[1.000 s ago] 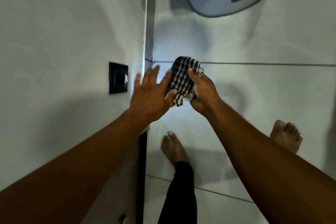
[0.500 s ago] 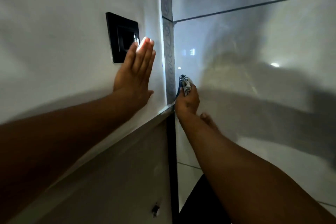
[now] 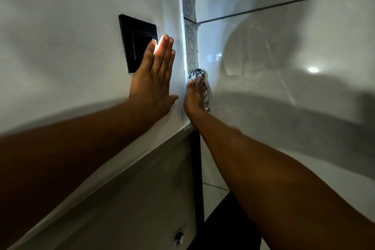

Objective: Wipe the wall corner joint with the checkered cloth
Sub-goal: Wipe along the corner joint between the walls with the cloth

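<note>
You are pressing the checkered cloth point(image 3: 199, 79) into the wall corner joint point(image 3: 189, 46) while your other palm is bracing on the wall.

Going left to right: a black switch plate point(image 3: 138, 42) is sitting just left of your left hand point(image 3: 153, 81), its lower right corner hidden behind your fingers; that hand is lying flat and spread on the white wall point(image 3: 60, 36), gripping nothing, with bright light glaring across its fingertips. Just right of its thumb, your right hand point(image 3: 194, 95) is pinning the cloth against the joint, fingers laid over it, and the cloth is bunching out above and to the right of them. Beyond your right hand, the glossy tiled wall point(image 3: 284, 67) is reflecting a small light. Below both hands, a pale cabinet panel point(image 3: 132, 199) is carrying a small metal fitting point(image 3: 179, 236).
</note>
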